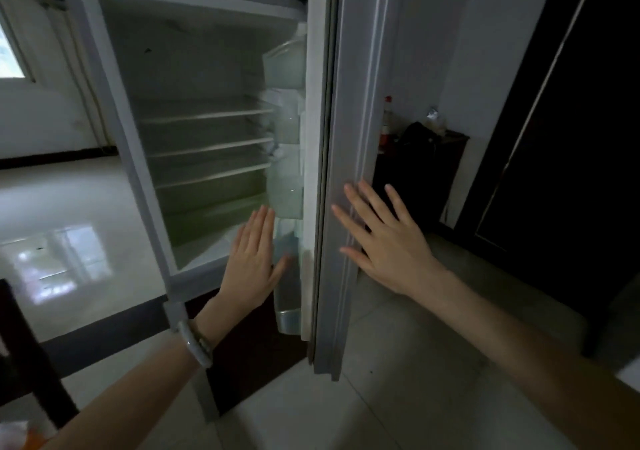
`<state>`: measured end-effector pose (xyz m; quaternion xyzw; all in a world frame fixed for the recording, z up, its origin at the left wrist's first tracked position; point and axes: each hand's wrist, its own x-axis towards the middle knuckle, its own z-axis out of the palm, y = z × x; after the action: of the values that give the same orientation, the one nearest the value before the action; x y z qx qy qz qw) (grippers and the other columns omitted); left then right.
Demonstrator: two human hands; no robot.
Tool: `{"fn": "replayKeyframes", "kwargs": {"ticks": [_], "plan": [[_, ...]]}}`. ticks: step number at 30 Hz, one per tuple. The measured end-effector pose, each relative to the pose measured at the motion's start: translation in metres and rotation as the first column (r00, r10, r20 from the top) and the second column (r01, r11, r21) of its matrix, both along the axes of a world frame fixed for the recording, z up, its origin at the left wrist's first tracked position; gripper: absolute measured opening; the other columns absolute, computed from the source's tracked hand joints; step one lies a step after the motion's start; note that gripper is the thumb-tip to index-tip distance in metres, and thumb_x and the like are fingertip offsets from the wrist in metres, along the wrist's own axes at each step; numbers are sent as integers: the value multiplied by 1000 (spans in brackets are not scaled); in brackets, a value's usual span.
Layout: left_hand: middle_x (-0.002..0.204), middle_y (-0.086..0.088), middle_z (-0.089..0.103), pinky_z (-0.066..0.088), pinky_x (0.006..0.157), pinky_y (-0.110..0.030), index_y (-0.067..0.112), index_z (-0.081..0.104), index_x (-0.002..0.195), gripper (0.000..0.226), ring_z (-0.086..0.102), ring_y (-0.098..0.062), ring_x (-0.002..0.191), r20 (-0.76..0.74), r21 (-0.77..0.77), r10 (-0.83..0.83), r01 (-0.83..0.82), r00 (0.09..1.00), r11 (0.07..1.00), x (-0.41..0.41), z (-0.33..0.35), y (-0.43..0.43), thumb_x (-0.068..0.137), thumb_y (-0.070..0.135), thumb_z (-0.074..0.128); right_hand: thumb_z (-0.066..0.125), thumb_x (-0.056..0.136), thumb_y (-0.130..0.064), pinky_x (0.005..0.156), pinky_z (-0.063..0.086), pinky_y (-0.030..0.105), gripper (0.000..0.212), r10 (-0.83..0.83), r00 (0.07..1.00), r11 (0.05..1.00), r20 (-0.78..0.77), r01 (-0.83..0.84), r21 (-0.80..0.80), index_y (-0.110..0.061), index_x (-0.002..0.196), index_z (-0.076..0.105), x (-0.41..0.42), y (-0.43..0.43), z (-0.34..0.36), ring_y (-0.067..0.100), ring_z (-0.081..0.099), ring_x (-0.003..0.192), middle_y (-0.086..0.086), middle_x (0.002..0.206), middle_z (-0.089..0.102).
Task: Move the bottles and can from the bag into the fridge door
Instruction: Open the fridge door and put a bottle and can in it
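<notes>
The fridge [207,68] stands open with bare shelves inside. Its grey door [349,138] swings out to the right, seen nearly edge-on, and clear door bins [285,65] show on its inner side. My right hand [384,241] lies flat with spread fingers against the door's outer face. My left hand [254,262], fingers straight and together, hovers in front of the lower door bins, holding nothing. A bottle with a red cap [387,120] stands on a dark cabinet behind the door. No bag or can is clearly visible.
A dark cabinet [433,172] with a black object and bottles stands behind the door. A dark tall panel [571,138] fills the right side. Glossy pale floor tiles [69,241] lie to the left. A dark chair part [27,363] sits bottom left.
</notes>
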<state>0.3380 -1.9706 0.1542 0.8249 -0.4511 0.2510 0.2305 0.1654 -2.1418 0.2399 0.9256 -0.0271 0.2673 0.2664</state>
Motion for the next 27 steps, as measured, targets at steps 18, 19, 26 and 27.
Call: {"fn": "replayKeyframes", "kwargs": {"ticks": [18,19,26,27], "plan": [[150,-14,28,22,113,-44,5,24,145,68,28,-27,139,219,71,-369,362,903,929,53,19,-159,94,49,34,43,91,-40,111,22,49,62,-279,950,948,140,250,198,-3,139,33,-13,-73,-38,33,23,139,22,148,31],[151,-14,27,21,113,-45,6,23,145,68,26,-26,139,223,74,-394,387,892,919,54,19,-166,94,49,35,43,91,-40,112,21,47,62,-266,955,950,133,235,207,-4,140,32,-7,-77,-40,32,21,139,22,148,30],[151,-11,28,11,114,-43,6,23,145,65,20,-19,140,282,107,-477,467,832,878,46,24,-213,93,43,37,36,91,-42,110,29,48,64,-297,953,912,53,267,310,0,139,31,19,-114,-50,32,25,138,21,147,33],[151,-10,27,10,115,-43,6,23,145,65,20,-19,140,280,110,-482,471,831,875,45,24,-220,93,43,36,32,93,-43,111,29,48,63,-313,948,905,50,283,318,1,138,31,18,-121,-50,33,29,137,22,146,34]]}}
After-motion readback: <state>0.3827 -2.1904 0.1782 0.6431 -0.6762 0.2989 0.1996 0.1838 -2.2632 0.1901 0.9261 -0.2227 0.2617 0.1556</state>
